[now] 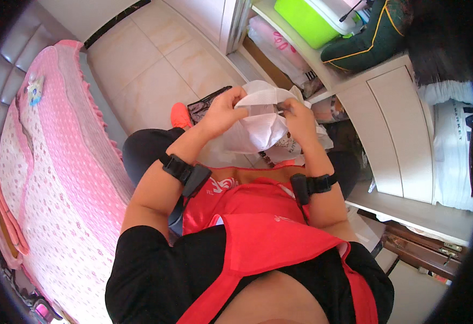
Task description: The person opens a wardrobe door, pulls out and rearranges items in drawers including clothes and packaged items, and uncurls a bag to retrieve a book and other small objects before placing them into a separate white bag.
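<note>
A thin white bag (258,135) hangs over my lap, its mouth spread between my two hands. My left hand (226,112) has its fingers closed on the left side of the rim. On the opposite side, my right hand (300,120) pinches the rim near a pale strap. Whatever lies inside the bag cannot be made out. Below and to the right, partly covered by it, is another white bag (323,141) with dark print. A black mesh item (199,109) lies on the floor beyond my left wrist, beside an orange-red shoe (179,115).
A bed (69,189) with pink patterned covers runs along the left. On the right, open shelving (328,81) holds a green bin (306,21), a dark green cushion (363,43) and packed bags. Pale cabinet doors (393,129) stand close to my right arm. Tiled floor (150,65) stretches ahead.
</note>
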The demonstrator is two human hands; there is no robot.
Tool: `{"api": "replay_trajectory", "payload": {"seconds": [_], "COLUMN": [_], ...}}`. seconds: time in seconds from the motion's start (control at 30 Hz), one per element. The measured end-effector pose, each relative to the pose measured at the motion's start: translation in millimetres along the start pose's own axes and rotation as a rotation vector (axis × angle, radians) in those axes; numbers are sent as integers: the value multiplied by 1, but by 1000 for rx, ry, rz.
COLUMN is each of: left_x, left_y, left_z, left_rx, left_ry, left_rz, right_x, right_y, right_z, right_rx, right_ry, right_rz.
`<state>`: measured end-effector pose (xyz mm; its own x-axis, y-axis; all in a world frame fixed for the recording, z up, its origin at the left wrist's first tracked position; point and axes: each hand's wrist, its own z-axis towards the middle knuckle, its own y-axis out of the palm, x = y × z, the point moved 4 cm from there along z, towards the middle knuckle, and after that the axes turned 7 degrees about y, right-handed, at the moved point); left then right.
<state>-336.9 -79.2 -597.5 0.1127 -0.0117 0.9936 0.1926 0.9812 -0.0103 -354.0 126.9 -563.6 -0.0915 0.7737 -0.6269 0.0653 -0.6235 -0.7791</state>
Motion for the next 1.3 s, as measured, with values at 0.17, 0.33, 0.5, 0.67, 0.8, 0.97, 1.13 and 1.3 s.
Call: {"api": "replay_trajectory", "payload": {"seconds": [0.17,0.33,0.5,0.67,0.8,0.97,1.13,1.3], "left_x": [9,13,18,24,23,9,-26,-19], "left_y": [5,9,16,15,12,-34,-62,-29], "left_z": [-7,-8,-12,-14,-11,13,15,13], "left_rx": [-69,-213,-331,-453,-545,163,675,363], "left_ry": [-22,-1,-44,-131,-154,34,-185,-242], "left_rz": [55,-16,-128,-75,-92,-121,234,-72], "right_x": [8,11,-4,-12,-16,14,50,87], "right_y": [4,6,2,-3,-8,-37,-56,-50], "right_z": [-1,0,-8,-11,-12,-9,-15,-29], "right_rx": [44,60,71,54,87,120,99,136], "right_ry": [41,-13,-97,-195,-227,21,332,531], "right_rz": [-21,64,71,50,37,299,1170,1384]}}
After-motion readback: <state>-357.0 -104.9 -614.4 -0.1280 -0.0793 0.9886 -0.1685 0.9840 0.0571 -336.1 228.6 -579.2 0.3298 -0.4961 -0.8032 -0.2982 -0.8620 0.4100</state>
